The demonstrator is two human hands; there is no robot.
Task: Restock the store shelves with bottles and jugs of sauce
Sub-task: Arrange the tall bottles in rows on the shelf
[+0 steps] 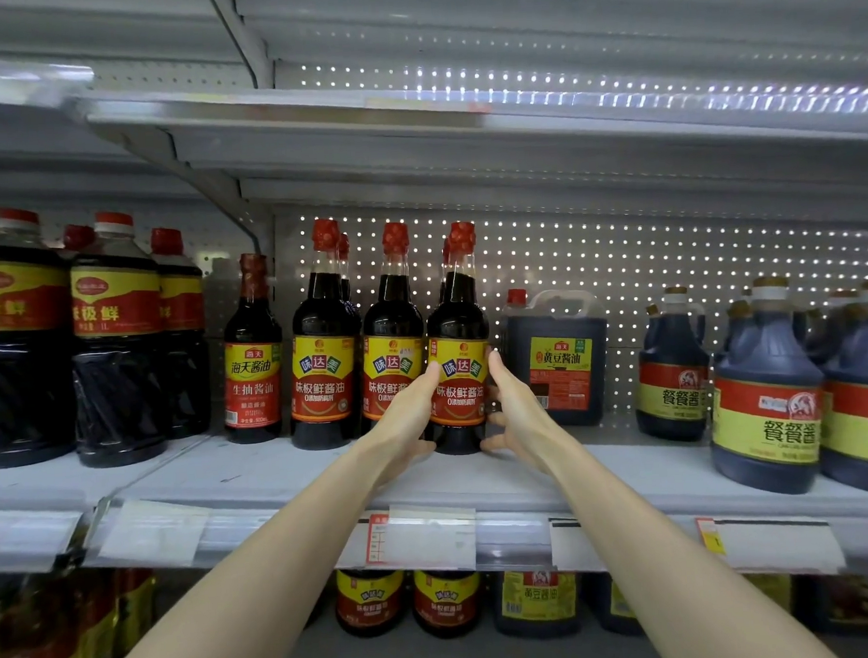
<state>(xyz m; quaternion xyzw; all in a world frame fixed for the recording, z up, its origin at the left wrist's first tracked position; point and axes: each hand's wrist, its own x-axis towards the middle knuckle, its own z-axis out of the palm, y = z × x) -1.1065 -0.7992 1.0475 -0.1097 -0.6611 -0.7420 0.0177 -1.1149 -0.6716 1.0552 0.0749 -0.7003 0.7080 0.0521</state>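
While clasped by left hand (411, 410) and right hand (514, 410), fingers curled round it: sauce bottle (456, 327), stood upright at shelf (279, 477) front, rightmost of three, left of jug (556, 357). Judged partway; shelf gaps unfilled.

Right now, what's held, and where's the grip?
One tall soy sauce bottle, rightmost of three alike. The left hand and right hand have their grip on opposite sides of its lower body, at the label.

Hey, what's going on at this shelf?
A person is stocking a store shelf. Both hands hold one dark, red-capped sauce bottle, the left hand on its left side, the right hand on its right. It looks set upright at the right end of a row of matching bottles, beside a square jug.
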